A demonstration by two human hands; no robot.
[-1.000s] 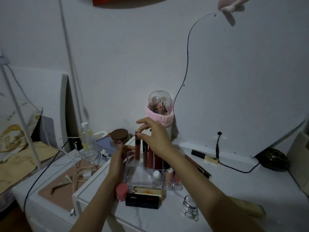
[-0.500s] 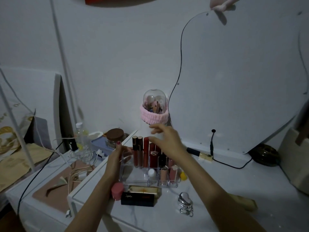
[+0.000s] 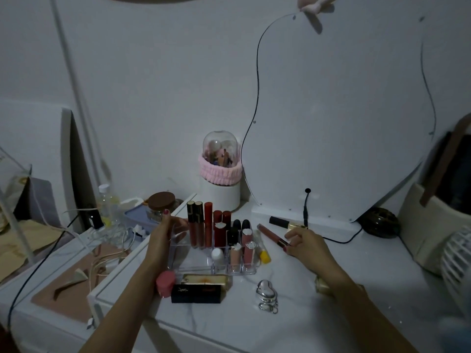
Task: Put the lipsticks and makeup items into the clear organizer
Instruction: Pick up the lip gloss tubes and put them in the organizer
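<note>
You are bracing the clear organizer [image 3: 193, 253] with your left hand [image 3: 163, 235], fingers wrapped on its left wall, so it stays put. Your right hand [image 3: 303, 244] is pinching the lip gloss tube [image 3: 271, 234] lying just right of it, ready to lift.

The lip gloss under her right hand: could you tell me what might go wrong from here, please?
1. The right hand pinches the lip gloss only at its near end, so it could slip or swing.
2. The organizer is crowded with upright tubes; lowering the gloss in could knock them.
3. The yellow-capped tube beside the organizer lies in the path and could be bumped.
</note>
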